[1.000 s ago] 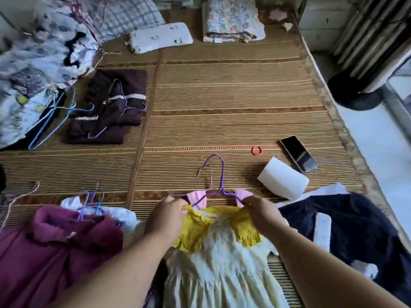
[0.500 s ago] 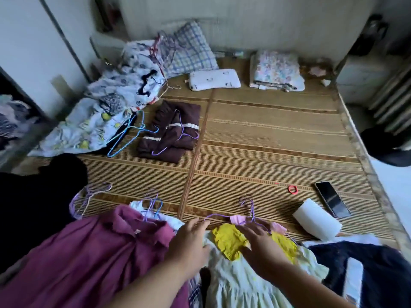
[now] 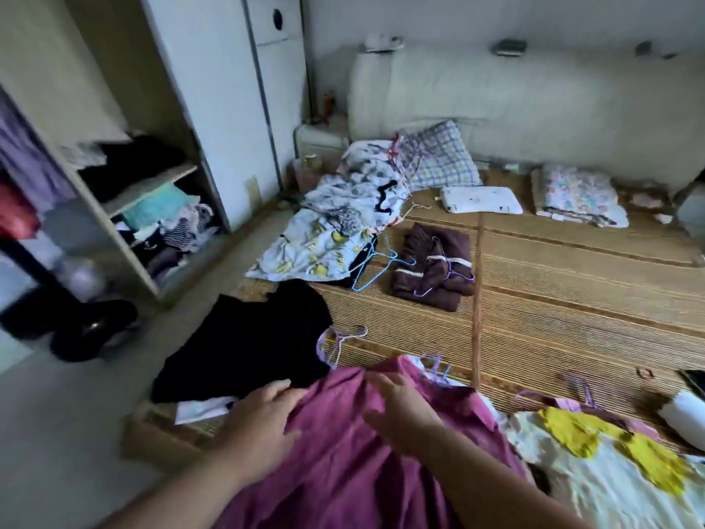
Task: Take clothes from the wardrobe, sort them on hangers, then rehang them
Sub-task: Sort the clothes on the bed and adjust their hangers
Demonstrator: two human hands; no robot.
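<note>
My view looks down over a bed covered by a tan woven straw mat [image 3: 553, 318], with clothes laid out across it in separate spots, I think so each piece can be sorted with its own hanger.

My left hand [image 3: 263, 425] and right hand [image 3: 400, 410] both lie on a large plum-pink cloth garment [image 3: 343, 471] spread at the near edge of the mat. The fingers are straight and spread; my grip is released on both sides, palms on the fabric rather than pinching it. I judge this is to flatten the cloth or find its collar. A cluster of thin purple and blue wire hanger hooks [image 3: 437, 366] pokes out just beyond the garment's far edge, so it may already be on a hanger; the blur keeps me from being sure.

To the left, a black garment [image 3: 248, 345] lies flat with a pale lilac wire hanger [image 3: 335, 343] at its neck. To the right lies a pale dress with a yellow collar [image 3: 610, 471]. Farther off sit a folded dark brown garment [image 3: 435, 269], a light blue wire hanger [image 3: 375, 267] just beside it, and a white printed garment [image 3: 343, 223].

The open white wardrobe [image 3: 133, 185] stands at the left, well apart from the bed, its shelves holding folded clothes. Rehanging looks not yet begun.
</note>
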